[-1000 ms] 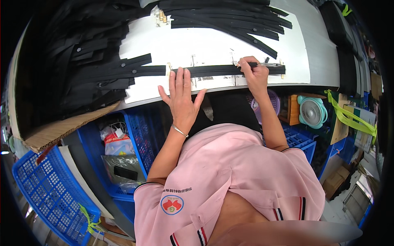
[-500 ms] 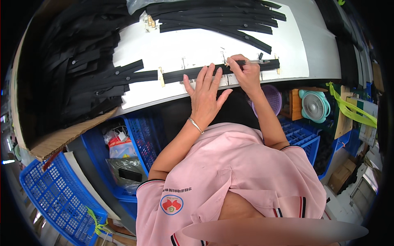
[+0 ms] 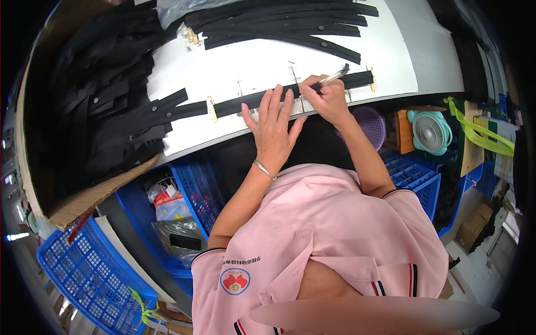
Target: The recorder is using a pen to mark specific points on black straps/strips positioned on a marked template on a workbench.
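A long black fabric strip lies across the white board near the table's front edge. My left hand presses on it with fingers spread, a silver bangle at the wrist. Just to its right, my right hand is closed around a pen, whose rear end points up and to the far right. The fingers hide the pen's tip, which is down by the strip. Beige tape crosses the strip left of my hands, and another piece of tape is near its right end.
A cardboard box heaped with black strips stands at the left. More black strips lie at the back of the board. Below the table are blue crates, a purple basket and a turquoise fan.
The pen has swung from nearly flat to a steeper tilt as my right hand turned. My left hand stays spread on the strip. The whole view has shifted slightly.
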{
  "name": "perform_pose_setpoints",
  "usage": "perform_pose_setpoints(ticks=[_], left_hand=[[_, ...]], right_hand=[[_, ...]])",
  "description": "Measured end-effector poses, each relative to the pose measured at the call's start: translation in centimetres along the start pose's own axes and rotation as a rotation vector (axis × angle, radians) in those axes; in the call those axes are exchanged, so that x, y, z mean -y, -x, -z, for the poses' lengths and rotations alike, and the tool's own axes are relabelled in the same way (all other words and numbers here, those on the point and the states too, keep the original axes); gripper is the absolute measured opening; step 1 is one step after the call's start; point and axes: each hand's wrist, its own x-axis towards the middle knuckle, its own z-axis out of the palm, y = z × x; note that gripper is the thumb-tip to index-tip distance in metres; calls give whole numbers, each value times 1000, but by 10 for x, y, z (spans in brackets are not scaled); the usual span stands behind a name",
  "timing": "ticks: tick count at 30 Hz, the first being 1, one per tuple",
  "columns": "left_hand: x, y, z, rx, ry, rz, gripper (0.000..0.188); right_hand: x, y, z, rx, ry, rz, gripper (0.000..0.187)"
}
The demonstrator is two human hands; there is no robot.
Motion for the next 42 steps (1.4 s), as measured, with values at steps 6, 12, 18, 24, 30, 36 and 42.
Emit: perform_pose_setpoints(ticks=[6,12,18,24,30,36,42], left_hand=[[2,1,1,9,-28,-1,60],[1,0,1,2,-55,3,63],[-8,-4,2,15,-10,28,62],[-46,-52,-14,46,223,-211,51],[-54,-91,-51,232,386,-278,53],[-50,-89,-51,154,221,-255,42],[-61,-96,-51,74,168,-239,43]], right_hand=[[15,2,24,-21,-314,-189,11],[-25,-2,88,-188,-125,-365,15],[-32,7,92,-186,-133,-359,17],[-30,5,91,-246,-195,-390,17],[-33,6,93,-257,-264,-423,15],[-34,8,94,-247,-238,-381,15],[-36,8,91,-260,-263,-380,15]])
